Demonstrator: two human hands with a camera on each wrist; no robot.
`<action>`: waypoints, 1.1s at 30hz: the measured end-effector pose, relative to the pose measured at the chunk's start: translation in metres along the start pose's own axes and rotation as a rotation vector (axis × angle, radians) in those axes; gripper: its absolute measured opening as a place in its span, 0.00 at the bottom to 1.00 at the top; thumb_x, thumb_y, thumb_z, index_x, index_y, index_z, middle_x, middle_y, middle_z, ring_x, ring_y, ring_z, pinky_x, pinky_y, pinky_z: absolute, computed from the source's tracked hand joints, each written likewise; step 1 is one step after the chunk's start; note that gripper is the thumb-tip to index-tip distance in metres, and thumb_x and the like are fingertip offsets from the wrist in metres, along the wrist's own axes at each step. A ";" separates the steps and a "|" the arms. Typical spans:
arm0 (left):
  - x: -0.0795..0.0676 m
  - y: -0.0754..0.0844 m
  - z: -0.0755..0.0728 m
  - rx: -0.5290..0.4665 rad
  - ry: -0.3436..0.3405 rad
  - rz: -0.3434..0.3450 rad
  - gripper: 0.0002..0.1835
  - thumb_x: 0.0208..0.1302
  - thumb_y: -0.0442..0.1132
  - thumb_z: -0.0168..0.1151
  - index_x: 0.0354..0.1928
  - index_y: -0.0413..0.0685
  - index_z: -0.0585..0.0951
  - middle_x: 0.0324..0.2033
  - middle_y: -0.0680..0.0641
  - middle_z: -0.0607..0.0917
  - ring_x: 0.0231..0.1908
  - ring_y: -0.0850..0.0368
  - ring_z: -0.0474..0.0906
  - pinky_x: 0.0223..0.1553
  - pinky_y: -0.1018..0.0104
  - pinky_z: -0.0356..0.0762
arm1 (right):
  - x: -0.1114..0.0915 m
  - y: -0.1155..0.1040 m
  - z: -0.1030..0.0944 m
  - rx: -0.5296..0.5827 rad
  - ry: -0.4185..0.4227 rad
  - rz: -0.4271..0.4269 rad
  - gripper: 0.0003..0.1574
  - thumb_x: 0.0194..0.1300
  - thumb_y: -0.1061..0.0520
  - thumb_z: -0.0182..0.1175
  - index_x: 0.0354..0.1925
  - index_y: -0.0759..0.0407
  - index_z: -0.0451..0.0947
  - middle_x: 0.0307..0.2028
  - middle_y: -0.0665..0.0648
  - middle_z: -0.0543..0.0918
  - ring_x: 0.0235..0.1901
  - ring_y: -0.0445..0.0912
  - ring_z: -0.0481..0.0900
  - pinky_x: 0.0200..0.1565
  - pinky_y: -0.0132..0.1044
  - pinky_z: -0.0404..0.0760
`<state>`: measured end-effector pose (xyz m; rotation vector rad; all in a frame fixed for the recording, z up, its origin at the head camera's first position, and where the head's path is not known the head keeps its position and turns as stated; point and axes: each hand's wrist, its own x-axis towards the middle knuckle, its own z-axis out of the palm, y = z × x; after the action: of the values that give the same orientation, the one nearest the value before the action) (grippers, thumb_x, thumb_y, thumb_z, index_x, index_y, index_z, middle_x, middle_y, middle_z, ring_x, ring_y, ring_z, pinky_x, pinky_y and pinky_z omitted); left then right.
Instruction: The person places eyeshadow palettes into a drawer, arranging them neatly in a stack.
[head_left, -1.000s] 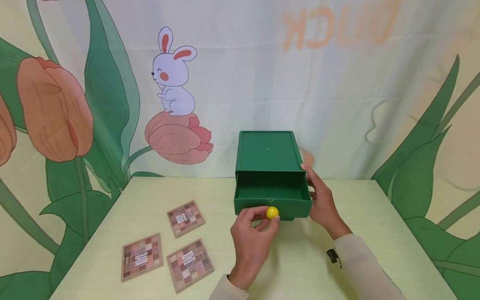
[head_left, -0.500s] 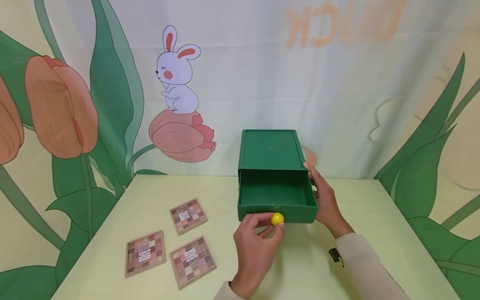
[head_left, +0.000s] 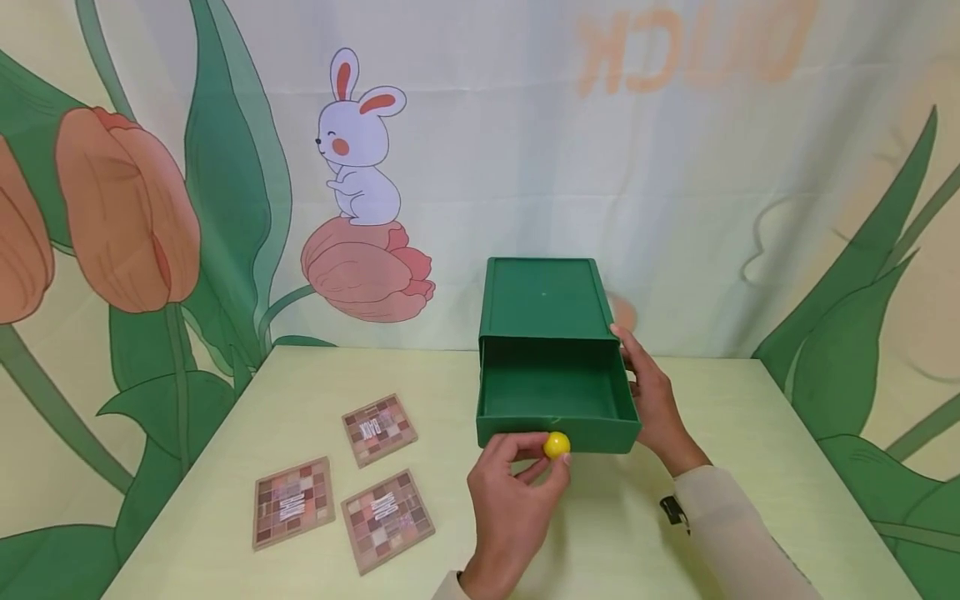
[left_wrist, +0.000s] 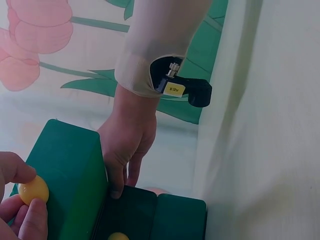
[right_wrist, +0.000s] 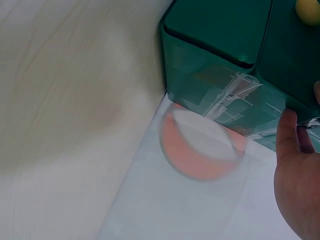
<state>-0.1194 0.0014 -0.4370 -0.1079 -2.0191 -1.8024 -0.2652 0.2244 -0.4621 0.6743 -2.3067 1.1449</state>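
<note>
A green drawer cabinet (head_left: 547,300) stands at the back of the table, its top drawer (head_left: 600,437) pulled partway out with the bare green bottom showing. My left hand (head_left: 513,504) pinches the round yellow knob (head_left: 557,446) on that drawer's front between thumb and fingers. Against the cabinet's right side, my right hand (head_left: 660,408) grips the edge. In the left wrist view its thumb (left_wrist: 116,187) lies over a lower drawer front, the fingers along the side. A second yellow knob (left_wrist: 118,236) shows on that lower drawer.
Left of the cabinet lie three flat palettes of brownish squares: one at the back (head_left: 379,429), one at the far left (head_left: 293,502), one nearer (head_left: 387,520). Behind the table (head_left: 442,375) hangs a curtain (head_left: 697,208) printed with tulips and a rabbit.
The top drawer has slid further out toward me, and my left hand has come nearer with its knob. My right hand stays at the cabinet's side. The view has shifted slightly.
</note>
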 end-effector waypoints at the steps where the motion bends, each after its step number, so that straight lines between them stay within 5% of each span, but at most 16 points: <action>1: -0.001 0.000 0.000 -0.002 0.000 0.000 0.11 0.58 0.37 0.80 0.42 0.50 0.88 0.39 0.51 0.83 0.41 0.60 0.86 0.41 0.66 0.89 | 0.000 0.000 0.000 -0.002 -0.001 0.007 0.67 0.59 0.70 0.75 0.85 0.44 0.51 0.67 0.68 0.74 0.60 0.64 0.79 0.51 0.64 0.87; 33: -0.015 0.001 -0.004 -0.026 -0.013 -0.015 0.11 0.57 0.36 0.81 0.41 0.52 0.88 0.39 0.52 0.83 0.41 0.61 0.86 0.41 0.69 0.88 | -0.001 -0.003 0.002 0.049 -0.026 0.134 0.56 0.74 0.65 0.64 0.85 0.32 0.48 0.70 0.67 0.72 0.63 0.66 0.75 0.55 0.72 0.83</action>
<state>-0.1048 0.0010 -0.4411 -0.1129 -2.0117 -1.8420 -0.2631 0.2215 -0.4615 0.5628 -2.3829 1.2630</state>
